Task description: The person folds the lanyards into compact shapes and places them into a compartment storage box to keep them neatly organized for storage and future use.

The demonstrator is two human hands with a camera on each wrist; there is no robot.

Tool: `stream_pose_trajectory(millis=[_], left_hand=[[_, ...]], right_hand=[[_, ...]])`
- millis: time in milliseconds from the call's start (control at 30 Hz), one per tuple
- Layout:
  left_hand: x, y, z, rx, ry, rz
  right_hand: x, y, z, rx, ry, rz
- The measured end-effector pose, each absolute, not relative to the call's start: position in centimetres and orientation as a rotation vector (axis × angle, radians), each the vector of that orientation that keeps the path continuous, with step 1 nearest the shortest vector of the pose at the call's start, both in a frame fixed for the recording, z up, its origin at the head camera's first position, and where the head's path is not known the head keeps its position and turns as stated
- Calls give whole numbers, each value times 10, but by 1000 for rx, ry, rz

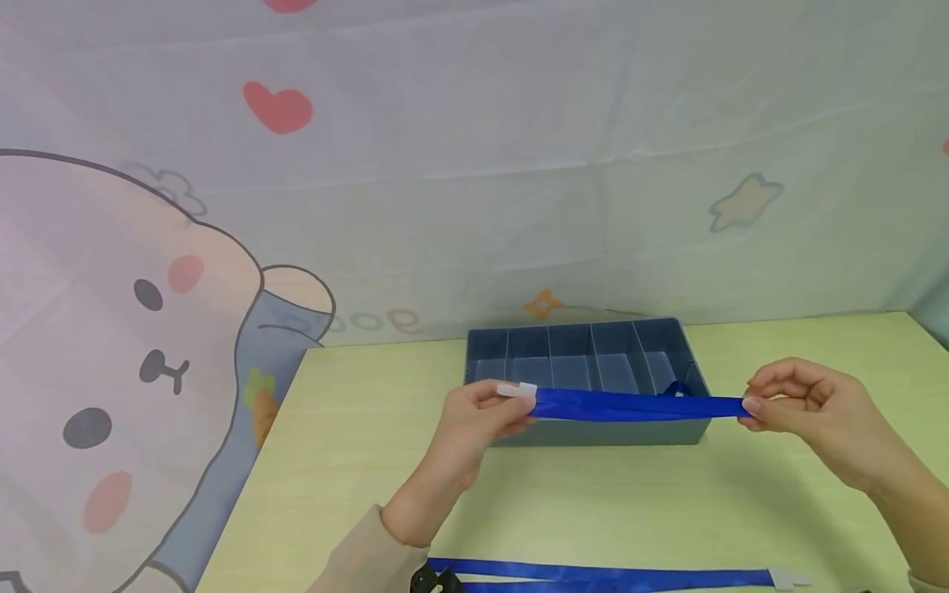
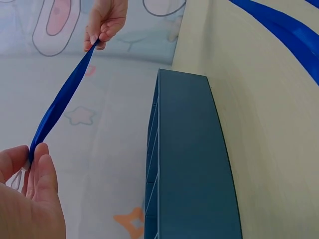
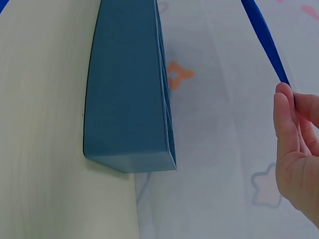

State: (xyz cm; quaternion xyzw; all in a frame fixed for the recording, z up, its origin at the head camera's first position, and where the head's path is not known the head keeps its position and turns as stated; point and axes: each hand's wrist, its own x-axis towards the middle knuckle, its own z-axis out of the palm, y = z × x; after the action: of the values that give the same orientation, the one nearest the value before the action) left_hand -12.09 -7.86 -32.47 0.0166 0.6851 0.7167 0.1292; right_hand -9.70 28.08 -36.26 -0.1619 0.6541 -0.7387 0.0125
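Note:
A blue lanyard is stretched nearly level between my two hands, in front of a blue-grey divided box. My left hand pinches the end with the white plastic clip between thumb and fingers. At the opposite end, the thumb and fingertips of my right hand pinch the folded ribbon. The left wrist view shows the lanyard running from one hand to the other, held above the table. Blue ribbon also shows inside the rightmost compartment of the box.
Another blue lanyard lies along the table's near edge, its white clip to the right. A small black object is by my left sleeve. Behind the table hangs a printed cloth with a cartoon animal.

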Motion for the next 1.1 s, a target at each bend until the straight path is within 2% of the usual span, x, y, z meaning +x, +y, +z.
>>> stream_pose_trajectory(millis=[500,967,1100], left_hand=[[-121,-79,-332,23,1965,2064],[-125,-75,-332,16,1981,2110],[-126,-72,-331,10,2009,2108]], right_hand=[[-105,284,-351,-537,2119,-2224],[-105,280,-342,-446,2242,-2168],[-104,278,-340,-356,2452,-1996]])
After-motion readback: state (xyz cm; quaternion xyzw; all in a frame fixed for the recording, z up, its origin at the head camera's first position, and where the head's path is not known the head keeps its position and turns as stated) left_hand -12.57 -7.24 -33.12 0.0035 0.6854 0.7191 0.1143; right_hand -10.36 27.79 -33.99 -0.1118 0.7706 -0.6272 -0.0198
